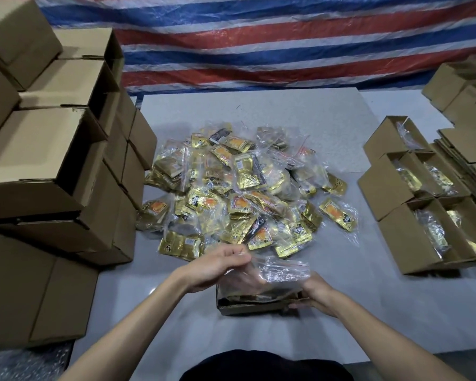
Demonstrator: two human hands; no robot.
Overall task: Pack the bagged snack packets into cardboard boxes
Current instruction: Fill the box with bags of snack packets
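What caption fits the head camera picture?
Left hand pinches a clear snack bag over a cardboard box the right hand holds.

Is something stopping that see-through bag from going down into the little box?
Nothing visible does. The clear red-zip plastic bag sits right over the open brown cardboard box, left hand gripping it, right hand holding the box's side.

We see a pale grey, faintly speckled tabletop (259, 114) and, far behind it, a tarp (259, 37) striped red, blue and white. The snack packets (231, 188) are gold with orange patches and black marks, in clear bags (348, 209) edged with red zip strips. The clear bag (283, 269) nearest us shows the same red strip. The left boxes (39, 149), right boxes (401, 237) and near box (248, 309) are plain brown cardboard.
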